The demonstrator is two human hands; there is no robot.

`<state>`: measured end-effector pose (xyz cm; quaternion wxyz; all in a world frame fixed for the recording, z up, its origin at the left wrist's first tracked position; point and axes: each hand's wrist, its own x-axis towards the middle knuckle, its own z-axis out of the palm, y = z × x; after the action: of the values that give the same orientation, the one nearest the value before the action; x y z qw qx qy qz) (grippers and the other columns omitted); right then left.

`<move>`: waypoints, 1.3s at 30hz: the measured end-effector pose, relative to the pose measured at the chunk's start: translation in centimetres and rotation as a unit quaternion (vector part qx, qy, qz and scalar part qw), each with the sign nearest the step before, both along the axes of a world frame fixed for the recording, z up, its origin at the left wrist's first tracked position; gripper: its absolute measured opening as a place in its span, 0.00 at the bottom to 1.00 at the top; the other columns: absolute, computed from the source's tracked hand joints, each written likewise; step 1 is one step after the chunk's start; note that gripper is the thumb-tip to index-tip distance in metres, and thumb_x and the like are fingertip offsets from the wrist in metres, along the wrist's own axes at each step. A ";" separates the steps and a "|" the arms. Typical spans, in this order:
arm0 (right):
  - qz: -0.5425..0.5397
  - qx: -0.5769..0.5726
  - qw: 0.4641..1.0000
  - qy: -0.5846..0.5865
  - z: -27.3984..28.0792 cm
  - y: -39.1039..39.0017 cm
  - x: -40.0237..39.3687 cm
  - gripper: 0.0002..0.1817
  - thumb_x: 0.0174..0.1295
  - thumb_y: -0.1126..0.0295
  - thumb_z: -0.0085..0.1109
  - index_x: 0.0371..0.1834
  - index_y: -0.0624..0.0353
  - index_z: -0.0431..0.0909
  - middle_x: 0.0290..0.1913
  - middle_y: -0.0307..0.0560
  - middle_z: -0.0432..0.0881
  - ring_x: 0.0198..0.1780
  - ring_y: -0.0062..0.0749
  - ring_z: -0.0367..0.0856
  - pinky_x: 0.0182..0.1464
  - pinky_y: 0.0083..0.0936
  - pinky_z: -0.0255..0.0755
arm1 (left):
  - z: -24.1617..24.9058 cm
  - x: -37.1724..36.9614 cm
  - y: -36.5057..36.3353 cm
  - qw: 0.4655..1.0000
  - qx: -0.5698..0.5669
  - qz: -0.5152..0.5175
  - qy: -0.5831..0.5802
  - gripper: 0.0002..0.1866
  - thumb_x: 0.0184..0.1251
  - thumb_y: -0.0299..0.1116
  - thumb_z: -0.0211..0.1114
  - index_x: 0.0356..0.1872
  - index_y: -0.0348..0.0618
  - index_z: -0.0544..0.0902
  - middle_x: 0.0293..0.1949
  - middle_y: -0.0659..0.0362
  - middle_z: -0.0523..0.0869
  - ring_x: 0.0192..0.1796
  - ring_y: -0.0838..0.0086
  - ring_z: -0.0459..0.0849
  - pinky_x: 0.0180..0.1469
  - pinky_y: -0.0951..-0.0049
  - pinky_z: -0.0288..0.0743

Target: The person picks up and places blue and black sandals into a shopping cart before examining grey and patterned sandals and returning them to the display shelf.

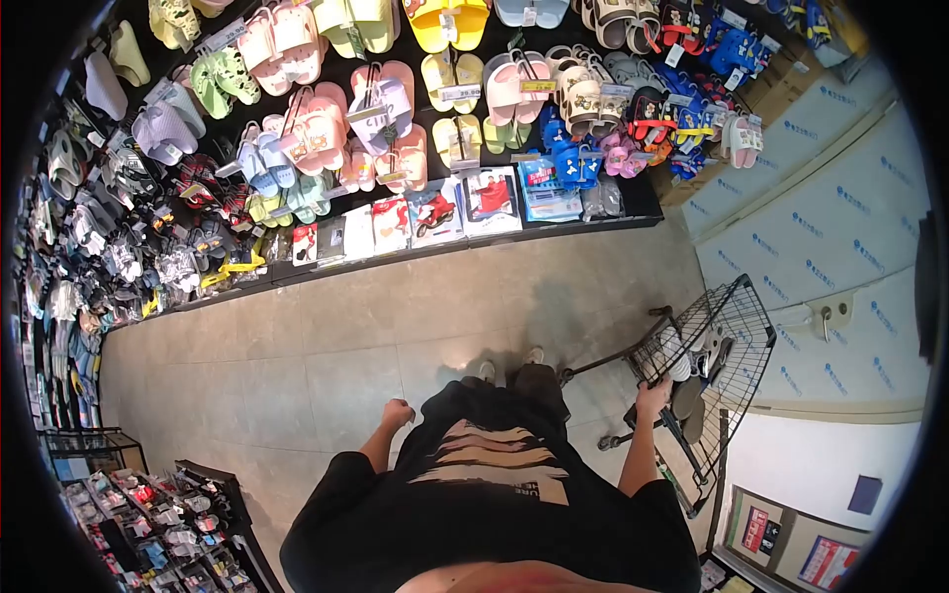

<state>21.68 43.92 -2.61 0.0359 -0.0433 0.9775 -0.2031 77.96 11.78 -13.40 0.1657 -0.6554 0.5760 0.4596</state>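
Note:
My right hand (652, 397) is wrapped round the handle of a black wire shopping cart (748, 331) at my right side. Inside the cart lie several slippers or shoes, among them a dark brown pair (687, 398) near my hand and some white and grey ones farther in. My left hand (398, 413) hangs beside my body over the floor, its fingers curled in a loose fist with nothing seen in it. It is apart from everything around it.
Ahead, a display wall holds hanging slippers (314, 128) and clogs above a low black shelf of packages (492, 203). More footwear (119, 247) hangs at left. A rack of small goods (158, 524) stands lower left. Film-covered panels (840, 217) line the right. Tiled floor (346, 326) lies between.

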 end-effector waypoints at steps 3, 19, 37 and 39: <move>-0.006 -0.009 1.000 -0.013 0.1 0.2 0.2 0.37 0.51 0.71 0.66 0.67 0.67 0.65 0.60 0.59 0.76 0.62 0.53 0.75 0.64 0.40 0.69 | -0.3 0.1 0.2 0.998 0.000 0.059 0.028 0.09 0.41 0.29 0.66 0.27 0.39 0.86 0.26 0.50 0.88 0.30 0.63 0.88 0.32 0.65 0.82; -0.008 0.034 0.999 -0.025 -1.6 1.8 0.7 0.38 0.57 0.62 0.64 0.71 0.58 0.62 0.64 0.59 0.76 0.64 0.54 0.75 0.65 0.44 0.68 | -1.4 -1.6 -0.7 0.976 0.021 0.162 0.145 0.07 0.62 0.29 0.48 0.39 0.45 0.74 0.37 0.52 0.87 0.31 0.65 0.85 0.26 0.61 0.78; 0.097 0.088 0.990 -0.059 -0.2 6.6 9.8 0.41 0.57 0.60 0.65 0.71 0.67 0.58 0.57 0.60 0.78 0.61 0.52 0.74 0.63 0.45 0.64 | -11.6 1.3 -3.5 0.953 -0.077 -0.272 0.112 0.08 0.57 0.23 0.63 0.39 0.39 0.82 0.34 0.53 0.87 0.37 0.69 0.84 0.39 0.70 0.79; 0.094 0.085 0.990 -0.064 0.7 6.9 11.4 0.42 0.57 0.59 0.65 0.71 0.67 0.57 0.57 0.61 0.77 0.61 0.52 0.73 0.64 0.45 0.64 | -11.8 0.7 -5.0 0.941 -0.079 -0.301 0.137 0.09 0.57 0.22 0.63 0.39 0.39 0.82 0.35 0.53 0.87 0.38 0.69 0.84 0.39 0.70 0.79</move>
<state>33.05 50.82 -1.93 0.1212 -0.1188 0.9785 -0.1171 78.70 6.75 -25.22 0.1632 -0.3932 0.7977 0.4270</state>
